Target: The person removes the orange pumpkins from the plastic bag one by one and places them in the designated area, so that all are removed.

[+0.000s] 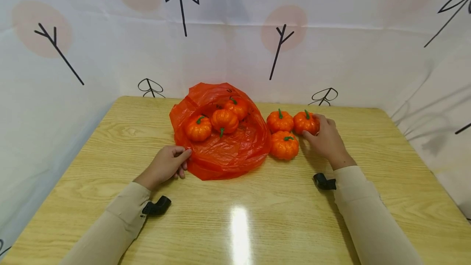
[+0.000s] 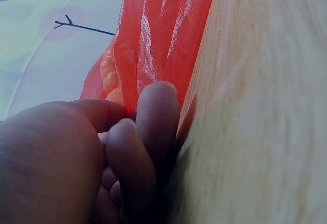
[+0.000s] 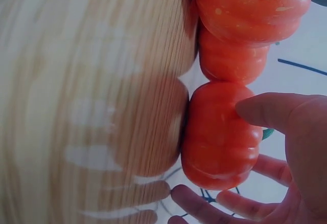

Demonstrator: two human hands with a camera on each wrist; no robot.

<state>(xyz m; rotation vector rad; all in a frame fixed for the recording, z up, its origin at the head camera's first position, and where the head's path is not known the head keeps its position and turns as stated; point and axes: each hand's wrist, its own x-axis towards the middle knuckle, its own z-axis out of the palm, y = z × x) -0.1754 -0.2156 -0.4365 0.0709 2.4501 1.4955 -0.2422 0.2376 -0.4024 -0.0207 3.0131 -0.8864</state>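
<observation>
A red plastic bag (image 1: 232, 154) lies spread open on the table, with three small orange pumpkins (image 1: 199, 128) inside it. My left hand (image 1: 167, 165) pinches the bag's near left edge between thumb and fingers, and the left wrist view shows the red film (image 2: 168, 40) rising from the fingertips. On the far right, my right hand (image 1: 327, 140) holds the rightmost green-stemmed pumpkin (image 1: 305, 122), thumb on its near side and fingers behind. In the right wrist view this pumpkin (image 3: 219, 137) rests on the table under the thumb.
Two more pumpkins, one behind (image 1: 279, 121) and one in front (image 1: 284, 145), sit between the bag and the held one. The wooden table (image 1: 198, 220) meets a white patterned cloth (image 1: 228, 52) at its back edge. Black devices (image 1: 157, 206) show at both wrists.
</observation>
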